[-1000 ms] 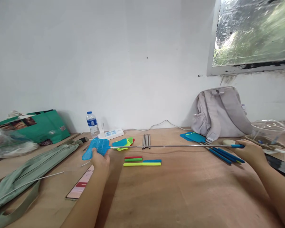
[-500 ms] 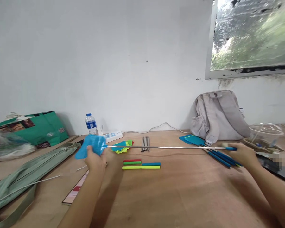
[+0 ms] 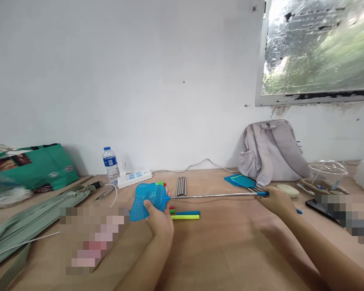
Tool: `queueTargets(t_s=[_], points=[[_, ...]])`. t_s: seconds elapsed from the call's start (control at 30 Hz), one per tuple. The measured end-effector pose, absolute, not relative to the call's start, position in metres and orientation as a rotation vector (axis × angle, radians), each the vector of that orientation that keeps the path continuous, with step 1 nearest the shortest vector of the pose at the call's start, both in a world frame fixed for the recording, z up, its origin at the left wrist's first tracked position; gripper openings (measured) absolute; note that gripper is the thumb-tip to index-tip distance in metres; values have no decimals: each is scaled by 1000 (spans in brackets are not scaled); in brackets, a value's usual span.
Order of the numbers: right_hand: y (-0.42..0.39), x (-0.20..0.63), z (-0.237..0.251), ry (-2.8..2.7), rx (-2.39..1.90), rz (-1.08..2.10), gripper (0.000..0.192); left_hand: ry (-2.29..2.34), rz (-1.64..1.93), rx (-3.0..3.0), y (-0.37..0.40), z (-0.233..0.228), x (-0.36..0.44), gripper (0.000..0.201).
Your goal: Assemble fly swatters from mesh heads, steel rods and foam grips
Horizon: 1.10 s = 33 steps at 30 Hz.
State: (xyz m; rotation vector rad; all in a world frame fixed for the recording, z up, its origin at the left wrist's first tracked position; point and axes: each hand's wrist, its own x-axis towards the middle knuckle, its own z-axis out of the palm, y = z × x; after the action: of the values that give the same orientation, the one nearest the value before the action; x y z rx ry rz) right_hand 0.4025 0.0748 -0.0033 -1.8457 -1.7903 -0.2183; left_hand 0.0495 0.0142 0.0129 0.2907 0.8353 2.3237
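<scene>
Comparing this moment with the two earlier views, I see the telescopic rod (image 3: 214,196) of the blue fly swatter is far shorter than it was: the hands have drawn toward each other along its length. My left hand (image 3: 159,216) is closed around the lower edge of the blue mesh head (image 3: 147,199), which has travelled from the far left of the worktop (image 3: 224,250) in toward the middle. My right hand (image 3: 277,201) is wrapped around the blue grip end (image 3: 262,194), fingers curled shut on it, and it too has come inward, away from the clear plastic bowl (image 3: 326,173).

The swatter is held just above the worktop, roughly level, and now partly hides the coloured grip sleeves (image 3: 185,215) and sits just in front of the bundle of steel rods (image 3: 181,186). I judge the rod is being telescoped shut, and is about half collapsed. The grey backpack (image 3: 271,151) and water bottle (image 3: 110,163) stand where they did.
</scene>
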Motion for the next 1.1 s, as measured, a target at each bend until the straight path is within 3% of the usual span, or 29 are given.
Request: queueTargets(t_s=[0.23, 0.37, 0.53, 0.8, 1.1], points=[[70, 368, -6, -1807, -1912, -152, 28, 860, 2401, 216, 12, 24, 55, 32], [61, 333, -10, -1966, -1793, -47, 15, 843, 2287, 324, 2, 20, 80, 39], [51, 307, -13, -1992, -1689, 49, 16, 753, 2236, 587, -9, 18, 92, 52], [25, 272, -17, -2055, -1496, 333, 10, 1270, 2101, 673, -18, -23, 113, 51], [19, 275, -9, -2076, -1470, 266, 11, 1261, 1921, 993, -5, -27, 100, 62]])
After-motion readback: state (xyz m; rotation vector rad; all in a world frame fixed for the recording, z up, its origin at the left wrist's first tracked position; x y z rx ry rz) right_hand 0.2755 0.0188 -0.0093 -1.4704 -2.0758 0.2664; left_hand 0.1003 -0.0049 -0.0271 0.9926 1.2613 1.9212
